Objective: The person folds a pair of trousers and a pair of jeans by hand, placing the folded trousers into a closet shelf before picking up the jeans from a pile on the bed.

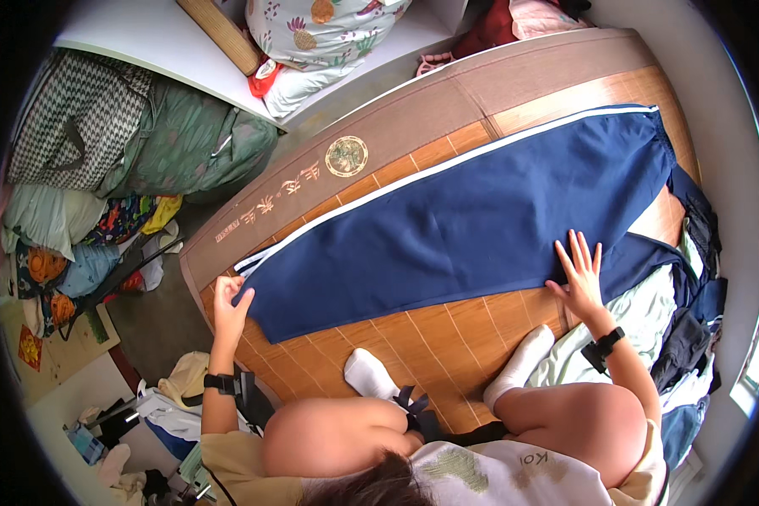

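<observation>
Navy trousers (447, 223) with a white side stripe lie folded lengthwise across a brown slatted mat (396, 333). Their gathered waist end is at the far right and the leg ends at the left. At the hem corner, my left hand (230, 310) has its fingers curled in and its thumb against the navy cloth, gripping the edge. My right hand (580, 278) rests flat with fingers spread on the lower edge of the trousers, towards the waist end. More dark cloth (637, 260) lies just right of that hand.
Pale green cloth (565, 354) and a dark clothes pile (687, 341) lie at the right, by the wall. Bags (194, 135) and heaped clothes (67, 253) stand left. A white shelf (177, 55) holds a patterned bundle (312, 38). My socked feet (369, 373) are on the mat.
</observation>
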A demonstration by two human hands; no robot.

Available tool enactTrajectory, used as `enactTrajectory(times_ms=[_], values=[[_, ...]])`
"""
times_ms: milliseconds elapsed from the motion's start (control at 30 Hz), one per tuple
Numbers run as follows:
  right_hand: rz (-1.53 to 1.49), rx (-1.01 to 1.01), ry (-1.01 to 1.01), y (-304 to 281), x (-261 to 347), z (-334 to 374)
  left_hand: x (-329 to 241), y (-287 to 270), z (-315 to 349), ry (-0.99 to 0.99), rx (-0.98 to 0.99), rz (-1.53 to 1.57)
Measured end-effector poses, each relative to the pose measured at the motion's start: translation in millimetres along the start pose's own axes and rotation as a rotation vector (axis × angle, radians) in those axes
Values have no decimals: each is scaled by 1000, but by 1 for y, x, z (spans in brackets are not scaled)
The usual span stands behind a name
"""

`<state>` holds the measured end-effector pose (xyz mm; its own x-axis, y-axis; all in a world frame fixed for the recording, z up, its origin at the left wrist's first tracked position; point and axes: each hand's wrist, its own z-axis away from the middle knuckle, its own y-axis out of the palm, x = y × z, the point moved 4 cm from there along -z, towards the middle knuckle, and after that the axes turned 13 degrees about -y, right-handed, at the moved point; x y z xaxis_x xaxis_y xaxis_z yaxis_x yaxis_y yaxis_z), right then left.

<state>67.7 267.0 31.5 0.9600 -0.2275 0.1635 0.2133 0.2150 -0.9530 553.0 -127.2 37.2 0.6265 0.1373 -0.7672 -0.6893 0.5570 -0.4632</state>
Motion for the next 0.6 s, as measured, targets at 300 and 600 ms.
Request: enactTrajectory(times_ms=[300,600], values=[[-41,-241,166,0,-26,43,29,-9,-26,-30,-186,297],[-655,-795,763,47,-76,83,80,-7,-36,-249,-235,175]])
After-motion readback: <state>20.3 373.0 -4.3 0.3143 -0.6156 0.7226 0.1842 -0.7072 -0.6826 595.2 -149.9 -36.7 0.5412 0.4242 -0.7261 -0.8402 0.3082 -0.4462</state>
